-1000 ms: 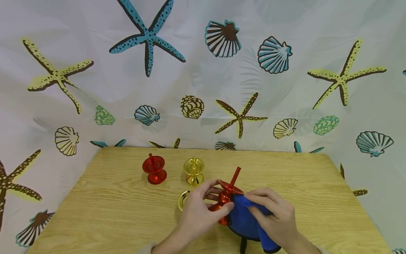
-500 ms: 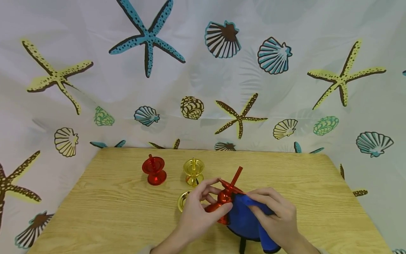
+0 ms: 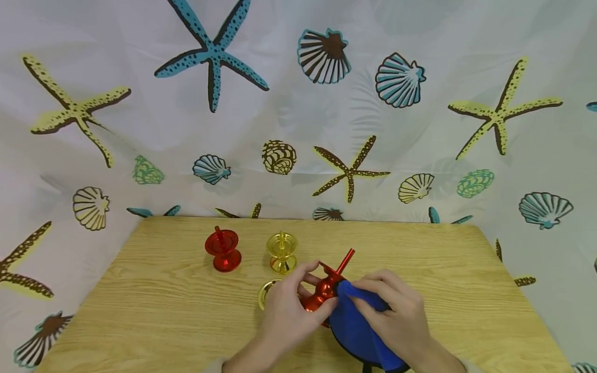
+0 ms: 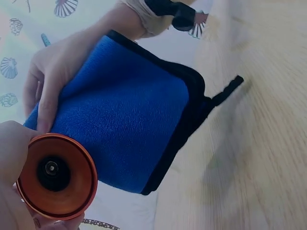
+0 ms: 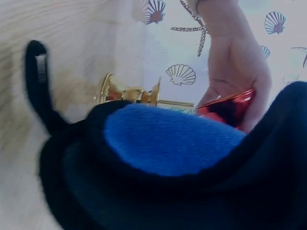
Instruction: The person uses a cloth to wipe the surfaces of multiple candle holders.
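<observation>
Above the table, my left hand (image 3: 291, 313) grips a shiny red candle holder (image 3: 325, 291) round its body, its rod leaning up to the right. My right hand (image 3: 396, 313) pinches a folded blue cloth (image 3: 347, 329) with black edging and presses it against the holder's dish. Part of the dish is hidden by the cloth. In the left wrist view the holder's hollow base (image 4: 79, 175) faces the camera, beside the hanging cloth (image 4: 127, 110). The right wrist view has the cloth (image 5: 168, 139) in front of the red holder (image 5: 228, 109).
Toward the back of the wooden table (image 3: 177, 300) stand another red candle holder (image 3: 224, 251) and a gold one (image 3: 282, 253). A second gold holder (image 3: 263, 295) is mostly hidden behind my left hand. A shell-and-starfish curtain (image 3: 261, 114) hangs behind the table.
The red candle holder has tilted further, its rod dipping right. My right hand has shifted slightly left with the cloth, which now covers more of the dish's right side. The view has turned slightly.
</observation>
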Action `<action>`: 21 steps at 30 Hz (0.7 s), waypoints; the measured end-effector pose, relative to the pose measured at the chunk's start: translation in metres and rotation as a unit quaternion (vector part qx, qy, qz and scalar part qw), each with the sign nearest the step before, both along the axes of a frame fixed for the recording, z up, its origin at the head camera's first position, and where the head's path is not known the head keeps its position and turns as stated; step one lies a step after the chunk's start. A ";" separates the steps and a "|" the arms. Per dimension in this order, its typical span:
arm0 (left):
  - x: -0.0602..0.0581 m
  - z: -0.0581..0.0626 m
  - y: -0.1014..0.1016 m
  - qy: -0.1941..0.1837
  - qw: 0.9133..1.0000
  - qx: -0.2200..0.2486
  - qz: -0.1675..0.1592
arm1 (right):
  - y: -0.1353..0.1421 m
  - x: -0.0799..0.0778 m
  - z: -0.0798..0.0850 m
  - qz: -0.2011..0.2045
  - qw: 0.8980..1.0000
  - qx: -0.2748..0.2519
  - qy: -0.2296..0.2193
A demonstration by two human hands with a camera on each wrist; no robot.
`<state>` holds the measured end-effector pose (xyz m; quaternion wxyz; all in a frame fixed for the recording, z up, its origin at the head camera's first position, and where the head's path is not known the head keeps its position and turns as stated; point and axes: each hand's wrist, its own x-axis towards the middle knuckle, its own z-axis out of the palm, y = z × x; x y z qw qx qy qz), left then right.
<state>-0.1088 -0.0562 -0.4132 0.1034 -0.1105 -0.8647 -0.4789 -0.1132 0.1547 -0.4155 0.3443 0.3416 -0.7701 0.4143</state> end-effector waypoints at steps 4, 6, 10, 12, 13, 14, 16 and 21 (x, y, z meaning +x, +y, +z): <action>-0.001 -0.002 -0.002 0.021 0.999 -0.045 -0.002 | -0.008 0.000 0.006 -0.018 0.999 0.037 -0.009; 0.000 -0.003 -0.002 0.038 0.997 -0.070 0.002 | -0.011 0.000 0.009 -0.021 0.999 0.049 -0.006; 0.001 -0.006 -0.001 0.092 0.989 -0.113 0.017 | -0.015 0.002 0.015 -0.035 0.997 0.070 -0.010; 0.001 -0.008 -0.001 0.114 0.985 -0.129 0.021 | -0.016 0.003 0.017 -0.044 0.996 0.081 -0.013; 0.001 -0.008 -0.002 0.122 0.983 -0.136 0.022 | -0.017 0.003 0.018 -0.048 0.995 0.086 -0.016; 0.001 -0.009 -0.002 0.129 0.982 -0.140 0.022 | -0.017 0.003 0.019 -0.050 0.995 0.089 -0.016; 0.000 -0.009 -0.002 0.131 0.981 -0.141 0.021 | -0.018 0.003 0.020 -0.053 0.994 0.093 -0.017; -0.001 -0.010 -0.003 0.114 0.985 -0.125 0.016 | -0.017 0.002 0.018 -0.054 0.994 0.095 -0.008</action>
